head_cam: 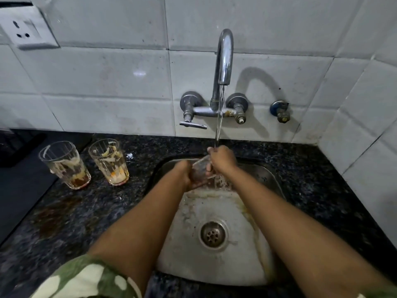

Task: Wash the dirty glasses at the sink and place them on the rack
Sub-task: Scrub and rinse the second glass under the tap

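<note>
Over the steel sink [234, 269] both my hands hold one clear glass [200, 169] under the running tap. My left hand [184, 173] grips its lower part from the left. My right hand [222, 159] wraps its upper part, and the water stream [219, 125] lands on that hand's fingers. Much of the glass is hidden by my fingers. Two dirty glasses stand upright on the dark granite counter to the left: one with brown residue [65, 165] and one with pale and orange residue [109, 162].
The chrome faucet [224, 59] is mounted on the white tiled wall, with a lever handle [193, 125] at its left. A drain [212, 234] sits in the stained basin. A brown spill [53, 216] marks the counter. A wall socket [23, 29] is top left.
</note>
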